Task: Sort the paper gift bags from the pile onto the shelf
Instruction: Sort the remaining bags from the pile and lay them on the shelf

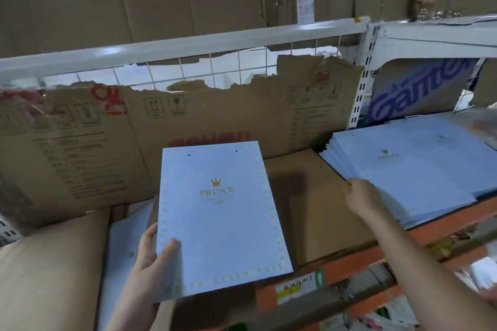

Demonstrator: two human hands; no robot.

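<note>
A flat pale-blue paper gift bag with a gold crown, the word PRINCE and a gold dotted border is held in the middle, over the shelf's front edge. My left hand grips its lower left corner, thumb on top and fingers beneath. To the right, a fanned stack of the same blue bags lies on the shelf. My right hand rests at the stack's near left edge, its fingers curled against the edge of the bags.
The shelf has an orange front beam and a brown cardboard liner. A torn cardboard sheet leans against the white wire back. A white upright divides the bays. Large cartons stand behind.
</note>
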